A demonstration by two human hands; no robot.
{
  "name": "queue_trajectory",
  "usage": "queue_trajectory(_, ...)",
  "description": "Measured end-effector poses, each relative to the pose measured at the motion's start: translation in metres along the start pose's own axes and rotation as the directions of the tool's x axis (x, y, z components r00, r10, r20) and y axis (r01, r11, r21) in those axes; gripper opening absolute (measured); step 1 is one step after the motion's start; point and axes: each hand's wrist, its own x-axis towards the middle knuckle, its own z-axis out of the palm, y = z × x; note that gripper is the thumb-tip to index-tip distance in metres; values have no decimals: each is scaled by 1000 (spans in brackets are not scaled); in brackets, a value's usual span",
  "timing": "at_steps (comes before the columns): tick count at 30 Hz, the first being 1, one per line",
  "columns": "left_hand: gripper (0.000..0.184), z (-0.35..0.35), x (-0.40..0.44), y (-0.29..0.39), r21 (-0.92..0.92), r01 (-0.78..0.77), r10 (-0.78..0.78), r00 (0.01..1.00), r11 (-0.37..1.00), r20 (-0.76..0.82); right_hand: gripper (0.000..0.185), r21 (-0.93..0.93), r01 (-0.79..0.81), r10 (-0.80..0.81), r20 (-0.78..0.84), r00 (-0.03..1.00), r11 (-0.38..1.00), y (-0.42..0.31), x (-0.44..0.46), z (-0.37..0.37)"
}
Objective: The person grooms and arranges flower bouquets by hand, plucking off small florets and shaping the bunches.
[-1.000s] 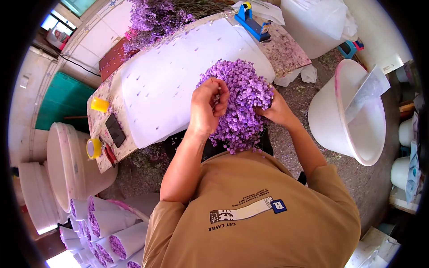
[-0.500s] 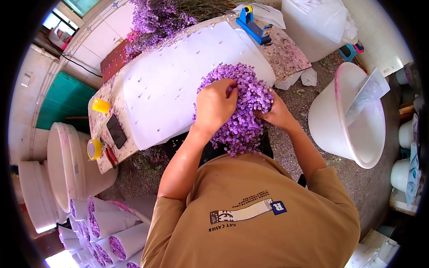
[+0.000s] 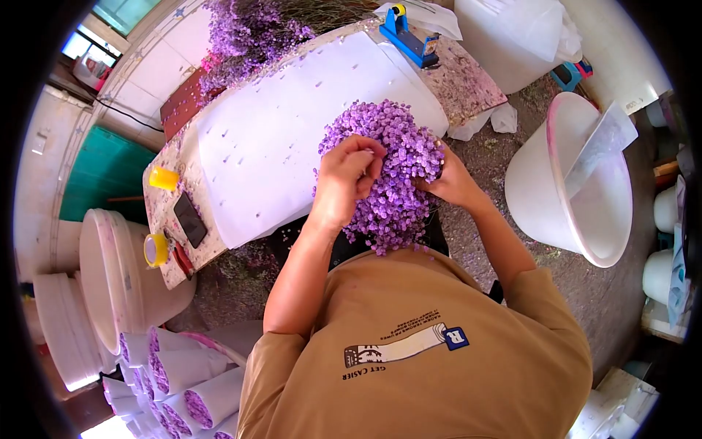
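A dense bunch of small purple flowers (image 3: pixel 398 175) is held upright in front of my torso, over the near right corner of white paper sheets (image 3: pixel 292 132). My right hand (image 3: pixel 455 179) wraps round the right side of the bunch, just below the flower heads. Over the left part of the blossoms is my left hand (image 3: pixel 349 175), its fingers curled and the fingertips pinched together; whatever lies between them is too small to name. Loose petals are scattered on the paper.
On the table stand a blue tape dispenser (image 3: pixel 409 40), more purple flowers (image 3: pixel 252 36), a phone (image 3: pixel 190 219), yellow tape rolls (image 3: pixel 156 249) and red-handled pliers (image 3: pixel 182 260). A white tub (image 3: pixel 541 175) is at right; wrapped bouquets (image 3: pixel 183 373) lie lower left.
My left hand dipped onto the blossoms, then drew back slightly left with its fingers turned into view. My right hand keeps its hold on the bunch.
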Motion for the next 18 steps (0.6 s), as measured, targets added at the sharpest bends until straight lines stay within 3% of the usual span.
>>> queue_trajectory(1,16,2,1,-4,168,-39,47,998,985,-46,75,1,-2,2,-5,1000,1000,-4,0,0)
queue_trajectory(2,16,6,2,-9,170,-38,45,998,985,-41,75,38,-9,9,-1,1000,999,-10,0,-1)
queue_trajectory(4,15,15,3,-15,653,-264,357,934,710,-11,75,72,-14,14,-3,1000,997,-13,0,-2)
queue_trajectory(5,15,17,5,-14,668,-218,335,941,712,-50,75,64,7,-7,-1,1000,998,-12,-1,-2)
queue_trajectory(10,12,10,13,-20,536,-357,417,909,766,9,77,-60,97,-99,-27,995,994,-13,-1,-3)
queue_trajectory(11,12,10,10,-14,212,-249,262,964,945,-37,77,50,54,-53,-23,998,997,-16,-1,-2)
queue_trajectory(12,11,10,7,-7,-137,-92,90,996,986,-25,77,54,49,-47,-34,998,997,-17,-1,-2)
queue_trajectory(14,23,13,6,7,-240,-17,32,998,971,59,78,-51,112,-112,-7,994,992,-14,0,-3)
queue_trajectory(17,23,21,14,17,-152,26,-10,994,988,109,80,-148,120,-126,-33,992,982,-7,-2,1)
queue_trajectory(18,22,31,21,14,181,-197,176,976,964,125,80,-197,140,-148,-25,989,970,-5,-2,3)
